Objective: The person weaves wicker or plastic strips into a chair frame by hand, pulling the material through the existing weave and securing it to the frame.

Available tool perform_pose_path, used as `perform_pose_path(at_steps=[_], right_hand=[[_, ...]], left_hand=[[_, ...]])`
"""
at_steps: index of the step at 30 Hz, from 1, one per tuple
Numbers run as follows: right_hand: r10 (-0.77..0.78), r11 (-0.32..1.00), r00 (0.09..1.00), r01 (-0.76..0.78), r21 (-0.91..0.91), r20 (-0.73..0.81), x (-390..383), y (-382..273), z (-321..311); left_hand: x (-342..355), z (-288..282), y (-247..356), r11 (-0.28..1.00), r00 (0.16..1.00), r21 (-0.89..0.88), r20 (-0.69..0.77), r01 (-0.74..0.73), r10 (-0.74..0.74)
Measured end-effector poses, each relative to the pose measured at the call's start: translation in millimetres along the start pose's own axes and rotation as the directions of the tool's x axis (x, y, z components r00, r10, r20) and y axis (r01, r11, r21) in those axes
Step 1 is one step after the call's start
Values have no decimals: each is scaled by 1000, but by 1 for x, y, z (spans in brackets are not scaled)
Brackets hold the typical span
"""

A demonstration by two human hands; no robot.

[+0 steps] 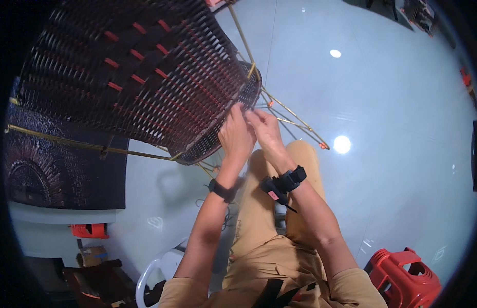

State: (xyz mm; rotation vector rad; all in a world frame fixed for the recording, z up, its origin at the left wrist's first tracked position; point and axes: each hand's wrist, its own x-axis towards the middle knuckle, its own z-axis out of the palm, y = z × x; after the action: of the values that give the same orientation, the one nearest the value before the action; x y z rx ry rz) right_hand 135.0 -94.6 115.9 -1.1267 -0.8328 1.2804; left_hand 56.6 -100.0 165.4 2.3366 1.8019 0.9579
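A dark brown woven wicker chair (161,97) with red accents lies tilted at the upper left, its gold metal frame (58,138) running along the side. At the near rim of the weave, my left hand (238,134) has its fingers drawn together against the edge. Close beside it, nearly touching, my right hand (266,132) is closed in a pinch with thumb and forefinger at the same rim. Whatever thin piece the fingertips may hold is too small to make out. Both wrists wear black straps.
Thin gold legs with orange tips (323,146) stick out beyond my right hand. A red plastic stool (403,277) stands at the lower right, a white chair (146,277) at the lower left. Behind the wicker is a dark picture panel (69,179). The pale floor (392,128) is shiny.
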Motion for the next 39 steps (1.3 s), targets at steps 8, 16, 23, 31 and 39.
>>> perform_pose_path(at_steps=[8,16,23,31,39], right_hand=[[-38,998,992,30,-63,-121,-25,-38,7],[4,1000,997,-5,-16,-71,-18,-19,24],[64,994,998,-66,-88,-28,-24,-31,20],[-62,984,987,36,-174,-147,-13,9,25],[-469,880,847,471,-54,-250,-10,20,36]], left_hand=[[-93,-134,-23,945,937,-193,-285,-263,202],[-41,-210,-152,968,811,-246,-555,53,-186],[-32,-250,-137,911,878,246,-434,330,-201],[-1,-252,-183,945,989,-325,-148,-22,-28],[-11,-236,-174,981,892,-112,-441,-159,94]])
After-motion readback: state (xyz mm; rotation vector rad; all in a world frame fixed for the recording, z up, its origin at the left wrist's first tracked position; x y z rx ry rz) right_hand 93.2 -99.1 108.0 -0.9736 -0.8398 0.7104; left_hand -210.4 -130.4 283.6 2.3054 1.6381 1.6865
